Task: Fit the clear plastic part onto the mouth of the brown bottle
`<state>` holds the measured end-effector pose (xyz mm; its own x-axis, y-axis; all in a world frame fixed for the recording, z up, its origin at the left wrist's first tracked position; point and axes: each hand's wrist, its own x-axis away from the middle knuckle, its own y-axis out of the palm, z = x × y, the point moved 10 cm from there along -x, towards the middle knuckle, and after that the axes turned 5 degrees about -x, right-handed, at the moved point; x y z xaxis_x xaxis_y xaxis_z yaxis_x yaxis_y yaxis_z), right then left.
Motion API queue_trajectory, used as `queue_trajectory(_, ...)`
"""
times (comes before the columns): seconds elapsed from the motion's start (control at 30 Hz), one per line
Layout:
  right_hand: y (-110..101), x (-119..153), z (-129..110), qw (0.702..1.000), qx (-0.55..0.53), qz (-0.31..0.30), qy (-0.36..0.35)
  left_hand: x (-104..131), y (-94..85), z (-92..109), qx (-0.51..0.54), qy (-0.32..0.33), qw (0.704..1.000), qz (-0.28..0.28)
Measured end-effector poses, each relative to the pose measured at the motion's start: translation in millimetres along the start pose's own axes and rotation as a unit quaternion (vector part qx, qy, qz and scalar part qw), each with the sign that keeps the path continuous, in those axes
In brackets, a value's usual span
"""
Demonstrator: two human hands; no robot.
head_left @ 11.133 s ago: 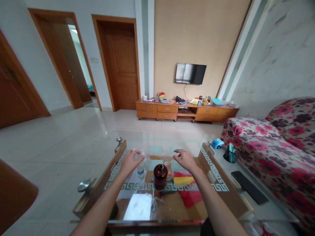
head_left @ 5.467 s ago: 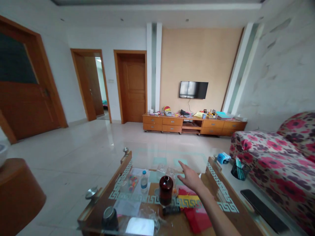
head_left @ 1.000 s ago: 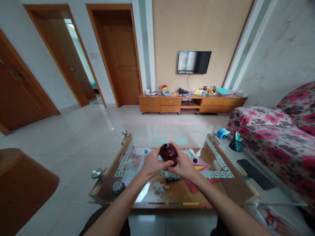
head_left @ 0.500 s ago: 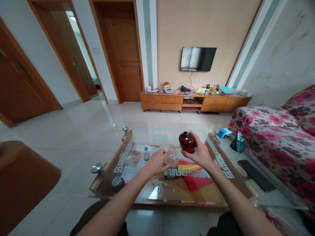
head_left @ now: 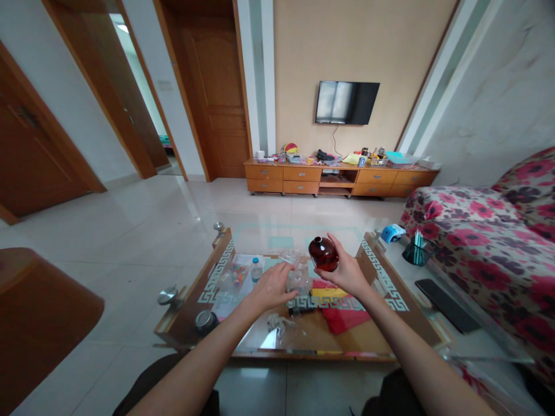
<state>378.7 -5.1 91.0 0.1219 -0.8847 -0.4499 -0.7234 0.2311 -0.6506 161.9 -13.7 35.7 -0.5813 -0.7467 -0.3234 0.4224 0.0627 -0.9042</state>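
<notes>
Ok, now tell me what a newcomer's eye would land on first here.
Probably the shiny red-brown bottle, held in the right hand over the glass-topped table. Next, the sofa with bold pink and dark flowers, along the picture's right side. Then the black television, standing out against the beige wall beyond the table.

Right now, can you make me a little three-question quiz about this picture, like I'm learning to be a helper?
1. Which hand is holding the brown bottle?
2. True or false: the small clear bottle has a blue cap.
3. What pattern covers the sofa? A) stripes B) flowers C) plain white

Key:
1. The right hand.
2. True.
3. B.
</notes>
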Motion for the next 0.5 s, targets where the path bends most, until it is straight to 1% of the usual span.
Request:
queue_trajectory(0.1,7,1,-3,0.999,0.018,-0.022,-0.021,1,0.5,-7,-0.006,-0.024,1.000,-0.004)
queue_trajectory(0.2,16,4,-3,0.997,0.046,-0.059,-0.029,3,4.0,-11,-0.006,-0.030,0.999,-0.013)
queue_trajectory(0.37,29,9,-4,0.991,0.063,-0.113,-0.043,8,15.9,-18,0.014,-0.036,0.997,-0.061)
queue_trajectory(0.5,33,8,-5,0.987,0.080,-0.126,-0.060,10,17.4,-22,0.003,-0.050,0.995,-0.083)
